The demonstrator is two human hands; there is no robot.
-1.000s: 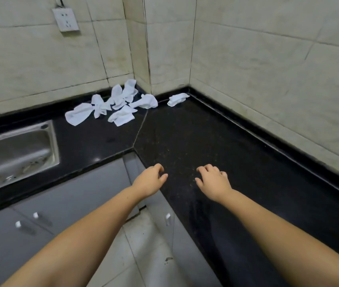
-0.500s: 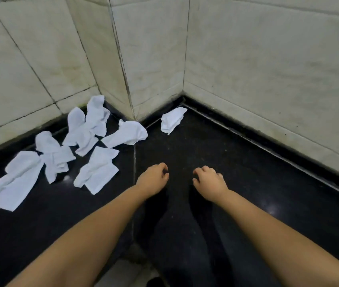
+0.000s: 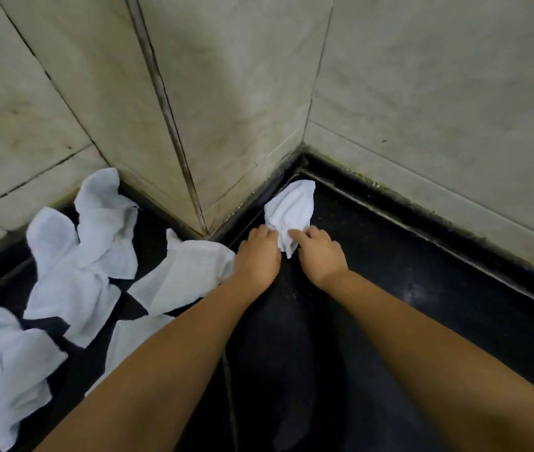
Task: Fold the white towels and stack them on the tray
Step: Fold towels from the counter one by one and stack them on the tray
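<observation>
A small crumpled white towel (image 3: 290, 207) lies on the black counter in the far corner by the wall. My left hand (image 3: 259, 256) touches its near left edge with curled fingers. My right hand (image 3: 319, 252) pinches its near right edge. Several more crumpled white towels (image 3: 83, 256) lie in a loose heap on the counter to the left; one of them (image 3: 184, 275) sits right beside my left wrist. No tray is in view.
The black stone counter (image 3: 422, 305) runs along tiled walls (image 3: 422, 109) that meet in a corner just behind the towel. A wall pillar (image 3: 174, 141) juts out between the heap and the corner towel. A seam crosses the counter under my left forearm.
Both hands have reached forward from mid-counter to the corner towel and taken hold of its near edge. The view has moved closer to the corner.
</observation>
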